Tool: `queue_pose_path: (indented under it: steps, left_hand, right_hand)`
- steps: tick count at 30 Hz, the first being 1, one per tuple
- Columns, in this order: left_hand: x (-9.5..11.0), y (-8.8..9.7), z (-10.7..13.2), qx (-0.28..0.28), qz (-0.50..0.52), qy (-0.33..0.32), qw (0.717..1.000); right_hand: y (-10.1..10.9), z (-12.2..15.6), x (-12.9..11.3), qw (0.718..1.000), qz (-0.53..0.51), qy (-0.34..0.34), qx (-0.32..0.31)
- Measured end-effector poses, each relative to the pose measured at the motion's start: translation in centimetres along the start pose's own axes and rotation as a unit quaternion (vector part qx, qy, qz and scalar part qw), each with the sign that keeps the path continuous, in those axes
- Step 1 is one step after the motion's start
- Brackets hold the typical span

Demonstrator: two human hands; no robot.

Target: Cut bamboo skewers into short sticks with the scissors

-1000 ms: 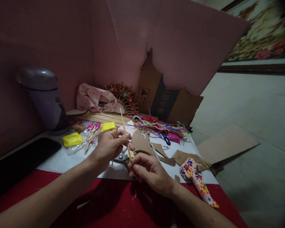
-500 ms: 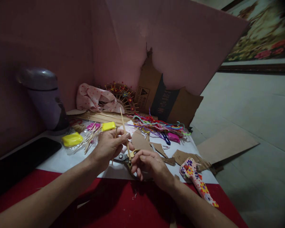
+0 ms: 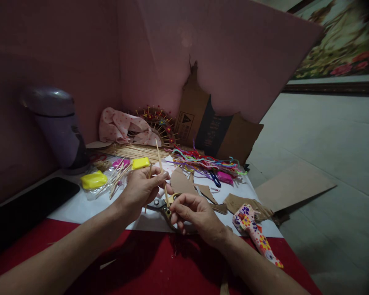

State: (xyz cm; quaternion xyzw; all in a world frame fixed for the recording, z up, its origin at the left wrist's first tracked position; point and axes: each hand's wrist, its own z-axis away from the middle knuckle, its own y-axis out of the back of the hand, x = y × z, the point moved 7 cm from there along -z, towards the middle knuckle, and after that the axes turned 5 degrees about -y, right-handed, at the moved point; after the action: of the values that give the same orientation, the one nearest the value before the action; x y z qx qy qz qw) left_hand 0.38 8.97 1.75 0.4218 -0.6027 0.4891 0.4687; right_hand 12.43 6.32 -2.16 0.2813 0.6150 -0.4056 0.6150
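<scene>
My left hand (image 3: 143, 184) pinches a slim pointed bamboo stick (image 3: 159, 153) between thumb and fingers, its tip up. A second thin stick passes through the same hand, partly hidden. My right hand (image 3: 197, 215) is closed, with thumb and fingers pressed together beside the lower end of the bamboo stick; whether it grips that end or something small I cannot make out. Below both hands lies a pair of shears (image 3: 156, 203), mostly covered by my right hand. Cut cardboard pieces (image 3: 181, 182) lie just behind my right hand.
Loose sticks and yellow clay packs (image 3: 94, 180) sit left, near a black phone (image 3: 53, 194) and a purple bottle (image 3: 57, 135). Colourful pipe cleaners (image 3: 206, 159) lie behind, before a standing cardboard sheet (image 3: 187, 114). A flowered fabric piece (image 3: 258, 235) lies right.
The fingers of my right hand have drawn closer together by the lower end of the stick. My left hand and its stick stay nearly still.
</scene>
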Motion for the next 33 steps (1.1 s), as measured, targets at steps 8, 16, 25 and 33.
queue_pose_path:
  steps: [8,16,25,33]
  left_hand:
    - [0.16,-0.21,0.01,-0.002,0.010,0.004,1.000]
    - [0.18,-0.22,0.08,-0.001,0.009,0.005,1.000]
    - [0.29,-0.30,0.04,-0.001,0.004,0.007,1.000]
    - [0.16,-0.24,0.11,-0.014,-0.004,0.002,1.000]
  right_hand:
    - [-0.11,0.12,-0.08,1.000,0.001,0.002,-0.002]
    - [-0.62,0.17,-0.28,1.000,0.008,0.003,-0.019]
    - [-0.90,0.17,-0.07,0.998,0.024,0.026,-0.050]
    - [-0.80,0.12,-0.14,0.999,0.037,0.008,-0.030]
